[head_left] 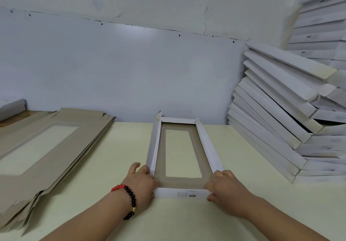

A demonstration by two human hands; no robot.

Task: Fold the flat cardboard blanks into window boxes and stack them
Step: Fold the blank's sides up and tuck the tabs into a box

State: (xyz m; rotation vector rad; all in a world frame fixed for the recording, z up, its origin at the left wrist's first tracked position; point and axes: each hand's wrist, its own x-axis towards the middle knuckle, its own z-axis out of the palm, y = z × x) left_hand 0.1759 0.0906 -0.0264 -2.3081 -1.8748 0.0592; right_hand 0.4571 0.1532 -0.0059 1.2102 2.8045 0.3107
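Observation:
A half-folded window box [206, 143] lies on the cream table in front of me, brown inside up, its white side walls raised around a clear rectangular window. My left hand [142, 180] grips the box's near left corner. At the near right corner my right hand [222, 184] holds the wall the same way. The near white flap, printed "SGS", runs between the two hands. A thick pile of flat brown blanks [46, 147] lies on the left of the table. Several finished white boxes [280, 109] are stacked on the right.
The cream table [121, 156] meets a pale wall [131, 62] just behind the box. The stack of finished boxes leans and climbs high at the right. A white box end [11, 107] shows at the far left edge.

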